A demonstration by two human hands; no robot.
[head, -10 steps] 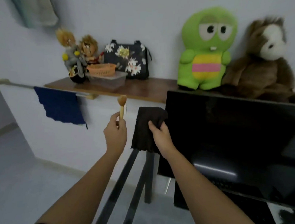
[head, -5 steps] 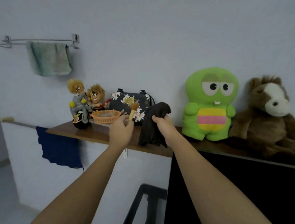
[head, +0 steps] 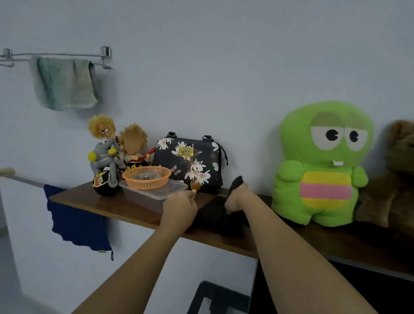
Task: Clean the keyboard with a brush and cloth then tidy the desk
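A person reaches both arms to a wooden shelf [head: 126, 212] at mid-frame. The left hand [head: 180, 208], closed, grips a small brush [head: 195, 187] by its handle, bristles up, just right of a clear box [head: 151, 194] topped by an orange basket [head: 146, 176]. The right hand [head: 237, 197] clutches a dark cloth [head: 214, 216], which rests bunched on the shelf below it, left of a green plush [head: 321, 164]. No keyboard is in view. With both tools at the shelf, cleaning appears finished and tidying under way; releasing brush and cloth seemingly remains.
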